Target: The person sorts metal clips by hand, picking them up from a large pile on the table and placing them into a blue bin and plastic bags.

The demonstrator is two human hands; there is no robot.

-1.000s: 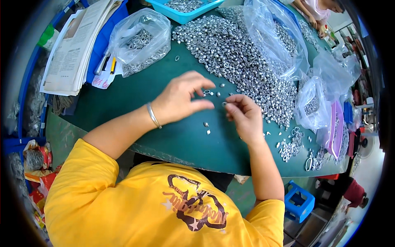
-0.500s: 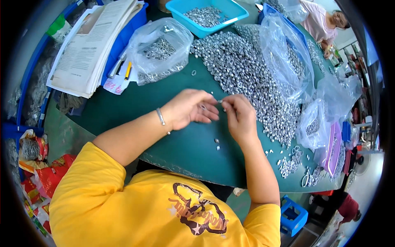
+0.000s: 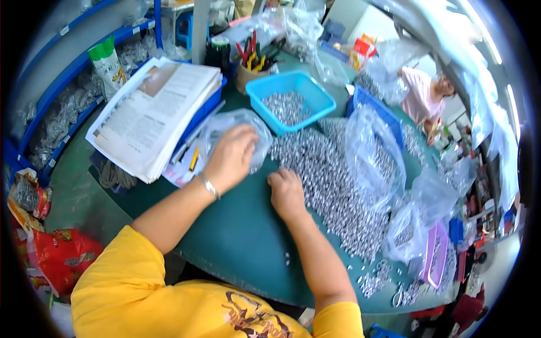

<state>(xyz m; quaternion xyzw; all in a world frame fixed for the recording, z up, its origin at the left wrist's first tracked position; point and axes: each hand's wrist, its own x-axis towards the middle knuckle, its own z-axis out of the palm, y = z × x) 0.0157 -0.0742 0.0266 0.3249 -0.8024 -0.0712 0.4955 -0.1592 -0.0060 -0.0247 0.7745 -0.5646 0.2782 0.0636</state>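
My left hand [image 3: 230,158] had moved off the spot where both hands were pinching a small part together half a sec before; it was now reaching up-left into the mouth of a clear plastic bag [image 3: 225,127], palm down, fingers curled over the film. Couldn't tell whether anything was pinched under it. Silver bangle [image 3: 209,186] sat at that wrist. My right hand [image 3: 286,192] had dropped to the green table [image 3: 236,236], fingers curled under in a loose fist at the near edge of the big pile of small silver metal parts [image 3: 332,186]; whatever it held, if anything, was hidden. So the joint pinch was over: I'd judge one piece had been finished and was going into the bag w/ the left, while the right went back to the pile for more.

Beyond the pile, a blue plastic tray [image 3: 290,98] w/ more parts. Right of my right hand, several clear bags [image 3: 372,152], some part-filled. Left of my left hand, a thick stack of printed paper [image 3: 152,115] on a blue bin, and a yellow pen [image 3: 193,159] beside it. Farther out, a tub of red-handled tools [image 3: 253,62]. Far left, low: red crinkly packet [image 3: 56,256]. Far right, another person in pink [image 3: 420,96].
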